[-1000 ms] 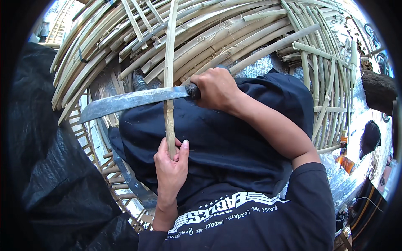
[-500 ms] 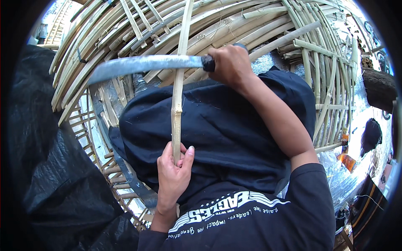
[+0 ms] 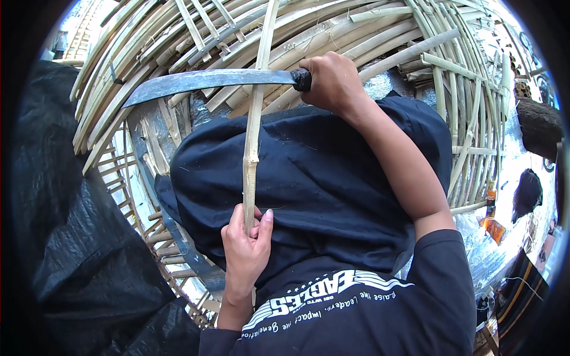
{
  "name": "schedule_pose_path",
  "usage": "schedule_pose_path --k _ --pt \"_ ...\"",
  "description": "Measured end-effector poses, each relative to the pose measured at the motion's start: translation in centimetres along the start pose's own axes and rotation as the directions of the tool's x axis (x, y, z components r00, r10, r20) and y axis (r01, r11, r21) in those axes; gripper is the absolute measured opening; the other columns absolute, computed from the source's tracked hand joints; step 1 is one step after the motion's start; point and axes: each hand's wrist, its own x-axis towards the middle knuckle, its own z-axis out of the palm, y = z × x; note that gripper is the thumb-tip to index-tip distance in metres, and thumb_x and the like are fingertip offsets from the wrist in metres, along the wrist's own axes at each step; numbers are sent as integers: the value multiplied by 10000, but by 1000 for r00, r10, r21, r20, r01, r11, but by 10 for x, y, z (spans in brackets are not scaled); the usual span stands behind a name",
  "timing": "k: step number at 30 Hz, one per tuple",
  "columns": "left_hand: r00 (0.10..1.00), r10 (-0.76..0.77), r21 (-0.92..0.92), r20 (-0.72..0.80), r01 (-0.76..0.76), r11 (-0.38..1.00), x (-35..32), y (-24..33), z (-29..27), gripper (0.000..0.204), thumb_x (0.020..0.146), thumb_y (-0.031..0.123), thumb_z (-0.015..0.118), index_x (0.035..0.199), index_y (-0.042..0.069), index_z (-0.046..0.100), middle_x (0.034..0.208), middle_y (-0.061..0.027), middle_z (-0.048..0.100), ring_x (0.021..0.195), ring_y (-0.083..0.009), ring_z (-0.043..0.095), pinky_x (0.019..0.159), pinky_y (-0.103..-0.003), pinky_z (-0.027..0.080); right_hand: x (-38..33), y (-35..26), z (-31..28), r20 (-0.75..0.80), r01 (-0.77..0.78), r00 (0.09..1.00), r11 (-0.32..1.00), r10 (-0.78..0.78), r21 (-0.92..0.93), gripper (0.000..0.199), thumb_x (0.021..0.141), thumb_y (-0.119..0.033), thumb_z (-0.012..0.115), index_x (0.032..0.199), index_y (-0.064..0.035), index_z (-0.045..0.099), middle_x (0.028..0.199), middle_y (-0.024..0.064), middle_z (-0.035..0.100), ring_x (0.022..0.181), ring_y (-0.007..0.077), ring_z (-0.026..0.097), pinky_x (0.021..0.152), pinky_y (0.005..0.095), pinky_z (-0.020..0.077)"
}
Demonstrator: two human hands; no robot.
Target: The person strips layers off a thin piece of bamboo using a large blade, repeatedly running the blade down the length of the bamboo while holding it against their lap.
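Note:
My left hand (image 3: 246,240) is closed around the near end of a bamboo strip (image 3: 252,139). The strip runs away from me over the dark cloth on my lap and has a raised node partway along. My right hand (image 3: 335,83) grips the black handle of a machete (image 3: 208,82). Its long, slightly curved blade points left and lies across the strip beyond my knees. Whether the edge touches the strip or just passes over it, I cannot tell. The far end of the strip runs out of the picture at the top.
Long split bamboo pieces (image 3: 314,44) are piled ahead of me. A bamboo lattice (image 3: 469,118) stands at the right, near a small bottle (image 3: 491,199). Black plastic sheeting (image 3: 71,237) hangs at the left, beside a slatted bamboo frame (image 3: 127,190).
My right hand and the machete have shifted slightly away from me, and the blade, blurred before, now looks sharper. My left hand keeps its hold on the bamboo strip.

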Motion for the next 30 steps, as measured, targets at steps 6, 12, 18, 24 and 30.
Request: schedule_pose_path --k 6,12,18,24,30 --pt "1000 24 16 -6 -24 1000 -2 4 -3 201 981 98 682 869 24 531 563 65 398 523 2 341 471 -240 246 4 3 -3 -45 38 998 999 -38 -13 131 649 -176 694 738 -90 738 690 192 685 682 392 706 674 478 576" --pt "998 8 71 65 -13 997 -33 -20 -7 165 967 88 690 904 14 556 546 54 402 507 -13 355 477 -246 277 26 64 -14 -235 -256 946 960 225 -110 162 791 -237 676 806 -90 742 761 210 694 753 421 690 690 511 560" --pt "1000 7 76 -27 -5 997 -17 -7 -4 148 962 97 692 934 -5 588 558 30 409 508 -39 379 481 -267 301 8 23 -5 -52 -114 992 993 112 -40 200 764 -251 693 840 -83 769 754 198 718 749 386 729 731 488 599" --pt "991 1 156 -133 20 988 -7 -17 -2 147 968 102 689 975 -22 611 577 14 424 523 -50 369 482 -275 294 -14 -37 16 199 19 979 997 -33 72 204 686 -190 710 861 -93 751 762 185 708 773 390 710 756 498 582" --pt "978 44 170 -205 -9 985 -7 -18 4 133 971 104 685 963 -13 622 573 18 436 521 -38 371 481 -269 282 -15 -29 12 116 23 993 993 -36 113 195 661 -229 737 794 -86 752 741 195 708 733 388 721 715 488 587"
